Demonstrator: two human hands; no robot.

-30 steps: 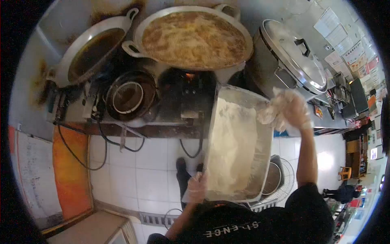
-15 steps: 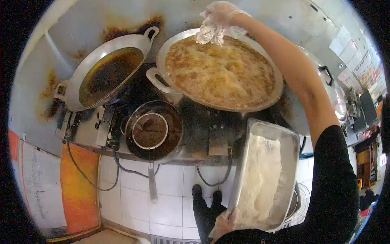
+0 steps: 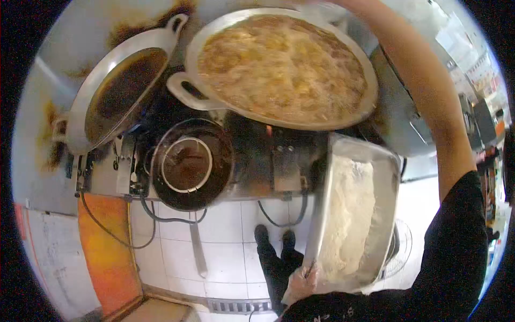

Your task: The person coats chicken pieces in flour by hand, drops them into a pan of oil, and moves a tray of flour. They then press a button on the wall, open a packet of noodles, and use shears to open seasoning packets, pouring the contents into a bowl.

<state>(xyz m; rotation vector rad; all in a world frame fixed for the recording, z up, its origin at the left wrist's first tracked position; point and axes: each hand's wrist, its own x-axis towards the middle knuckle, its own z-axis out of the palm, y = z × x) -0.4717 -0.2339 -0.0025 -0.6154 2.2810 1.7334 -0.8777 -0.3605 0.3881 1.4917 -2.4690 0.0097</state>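
Note:
My left hand (image 3: 301,282), in a clear plastic glove, grips the near left corner of a deep metal tray (image 3: 387,214). A bank of white flour (image 3: 348,214) lies along the tray, which slants in front of me. My right arm reaches over the right side of a large wok (image 3: 196,99) to the top edge of the view. Only a blurred bit of my gloved right hand (image 3: 317,7) shows there, so its fingers and anything in them are hidden. Foaming oil (image 3: 279,70) with golden pieces in it fills the wok.
To the left stands a second wok (image 3: 78,115) of dark, still oil. A round strainer (image 3: 186,189) with a long handle rests on a dark pan (image 3: 228,166) at the stove's front. Hoses hang below the stove edge. A wire-guarded fan (image 3: 402,247) stands behind the tray.
My right hand, which held flour-coated pieces above the wok's far rim, has gone up to the view's top edge. The view has shifted, and both woks appear higher and further left.

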